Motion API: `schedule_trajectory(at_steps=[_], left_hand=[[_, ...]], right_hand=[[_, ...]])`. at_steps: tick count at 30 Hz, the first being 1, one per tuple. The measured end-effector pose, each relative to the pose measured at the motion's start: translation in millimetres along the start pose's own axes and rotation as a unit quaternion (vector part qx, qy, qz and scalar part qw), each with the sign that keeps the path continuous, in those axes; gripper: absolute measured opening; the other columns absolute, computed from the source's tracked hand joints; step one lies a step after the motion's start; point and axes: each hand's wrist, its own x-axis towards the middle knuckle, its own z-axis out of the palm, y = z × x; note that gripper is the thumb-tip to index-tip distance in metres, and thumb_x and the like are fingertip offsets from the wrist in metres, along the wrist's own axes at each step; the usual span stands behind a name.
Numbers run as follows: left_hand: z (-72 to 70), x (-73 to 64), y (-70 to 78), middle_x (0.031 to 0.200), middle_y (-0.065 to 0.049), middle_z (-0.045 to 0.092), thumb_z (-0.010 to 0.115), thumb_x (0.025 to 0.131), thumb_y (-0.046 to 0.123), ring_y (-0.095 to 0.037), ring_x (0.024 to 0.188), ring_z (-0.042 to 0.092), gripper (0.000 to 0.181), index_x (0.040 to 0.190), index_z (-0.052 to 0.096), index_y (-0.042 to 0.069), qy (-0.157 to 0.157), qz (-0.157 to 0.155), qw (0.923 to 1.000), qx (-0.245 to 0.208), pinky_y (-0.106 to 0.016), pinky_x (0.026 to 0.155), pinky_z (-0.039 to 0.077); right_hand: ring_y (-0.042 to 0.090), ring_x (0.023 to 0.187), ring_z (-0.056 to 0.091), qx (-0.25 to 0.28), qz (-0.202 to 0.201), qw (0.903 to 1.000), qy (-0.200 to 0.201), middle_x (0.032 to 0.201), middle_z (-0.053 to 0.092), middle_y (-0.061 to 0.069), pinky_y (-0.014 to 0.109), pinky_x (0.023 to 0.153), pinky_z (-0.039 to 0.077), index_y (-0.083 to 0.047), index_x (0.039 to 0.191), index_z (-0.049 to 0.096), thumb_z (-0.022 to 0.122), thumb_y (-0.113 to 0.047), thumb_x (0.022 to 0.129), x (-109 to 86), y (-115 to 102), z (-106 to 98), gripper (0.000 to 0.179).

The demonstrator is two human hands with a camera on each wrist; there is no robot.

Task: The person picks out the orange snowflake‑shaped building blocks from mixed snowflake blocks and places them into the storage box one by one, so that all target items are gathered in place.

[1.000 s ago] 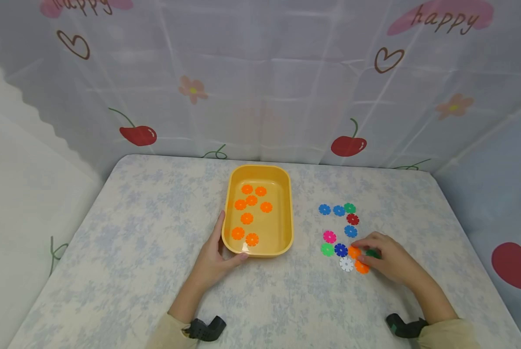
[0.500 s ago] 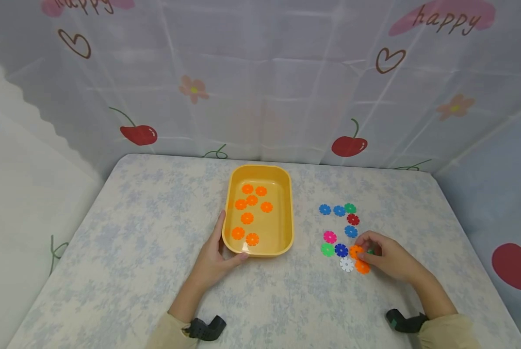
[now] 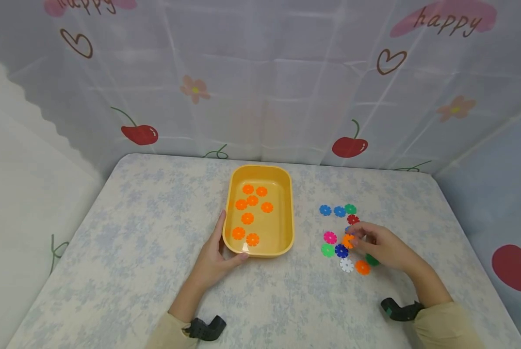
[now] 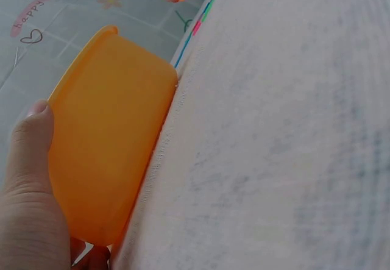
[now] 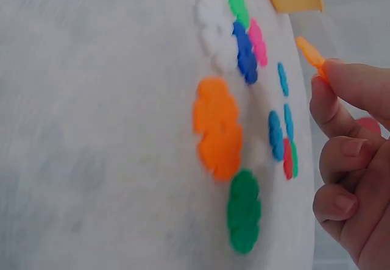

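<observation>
My right hand (image 3: 384,247) pinches an orange snowflake disc (image 3: 348,241) between thumb and forefinger. In the right wrist view that disc (image 5: 311,53) is held edge-on, lifted off the table. Beneath and around this hand lie a second orange disc (image 3: 362,267), a dark green disc (image 3: 372,260), a navy disc (image 3: 341,250) and a white disc (image 3: 346,264). My left hand (image 3: 212,261) holds the yellow tray (image 3: 280,213) by its near left corner, thumb at the front rim. Several orange discs (image 3: 247,218) lie flat in the tray.
More loose discs lie right of the tray: a pink one (image 3: 330,237), a light green one (image 3: 328,250), blue ones (image 3: 325,210), a red one (image 3: 353,219) and a green one (image 3: 350,209). A printed curtain (image 3: 260,97) hangs behind the table (image 3: 155,218).
My right hand has lifted the orange disc off the table and moved slightly up and left with it, uncovering the dark green disc. The left hand and tray have stayed put.
</observation>
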Motion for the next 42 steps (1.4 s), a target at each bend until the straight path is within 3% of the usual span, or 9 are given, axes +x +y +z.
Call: schedule_trajectory(at_steps=[8,15,21,27,34,37,42], left_hand=[[1.1,0.9,-0.5,0.167,0.008,0.012,0.085,0.079,0.033,-0.015,0.151,0.023,0.118,0.162,0.001,0.024,0.006,-0.005,1.0000,-0.001,-0.035,0.118,0.025],[1.3,1.6,0.8,0.167,0.009,0.011,0.085,0.080,0.033,-0.014,0.152,0.023,0.117,0.162,0.001,0.026,0.003,-0.009,0.9999,-0.005,-0.031,0.118,0.025],[1.0,1.1,1.5,0.166,0.009,0.012,0.085,0.079,0.034,-0.014,0.151,0.023,0.117,0.162,0.001,0.026,0.007,-0.011,0.9999,0.002,-0.035,0.118,0.025],[1.1,0.4,0.3,0.166,0.010,0.011,0.085,0.079,0.033,-0.013,0.151,0.023,0.117,0.162,0.001,0.025,0.006,-0.013,0.9999,0.001,-0.026,0.117,0.025],[1.1,0.1,-0.2,0.167,0.009,0.010,0.084,0.080,0.034,-0.015,0.152,0.024,0.117,0.162,0.001,0.024,0.008,-0.009,0.9999,0.001,-0.035,0.118,0.027],[0.9,0.2,0.1,0.167,0.008,0.010,0.084,0.080,0.034,-0.015,0.151,0.024,0.116,0.162,0.001,0.024,0.007,-0.008,0.9999,0.000,-0.037,0.118,0.027],[0.7,-0.1,0.1,0.167,0.008,0.010,0.084,0.081,0.034,-0.014,0.151,0.025,0.116,0.162,0.002,0.023,0.005,-0.011,0.9999,0.000,-0.033,0.117,0.027]], right_hand=[[0.018,0.064,0.048,0.010,-0.031,0.9994,0.007,0.102,0.064,0.003,0.025,0.053,0.042,-0.019,0.120,0.065,0.063,-0.022,0.099,17.6,-25,2,0.021],[0.018,0.068,0.049,0.026,-0.038,0.9989,-0.008,0.104,0.063,0.004,0.023,0.057,0.044,-0.018,0.120,0.065,0.063,-0.020,0.098,37.5,-49,9,0.022],[0.019,0.068,0.050,0.041,-0.080,0.9958,-0.014,0.105,0.065,0.002,0.023,0.059,0.047,-0.021,0.118,0.066,0.062,-0.019,0.099,57.4,-71,18,0.019],[0.023,0.079,0.051,0.041,-0.119,0.9920,-0.013,0.106,0.066,0.001,0.025,0.067,0.045,-0.018,0.119,0.068,0.063,-0.018,0.099,78.2,-93,34,0.021],[0.021,0.098,0.055,-0.016,-0.110,0.9934,-0.026,0.101,0.067,-0.005,0.033,0.084,0.046,-0.021,0.113,0.071,0.067,-0.019,0.096,103.0,-120,56,0.018],[0.022,0.098,0.053,-0.064,-0.115,0.9911,-0.022,0.097,0.067,-0.008,0.034,0.084,0.043,-0.024,0.107,0.074,0.071,-0.020,0.092,112.4,-128,65,0.016],[0.018,0.085,0.046,-0.138,-0.132,0.9813,-0.020,0.090,0.069,-0.016,0.036,0.082,0.027,-0.028,0.101,0.077,0.075,-0.027,0.089,123.4,-135,79,0.013]])
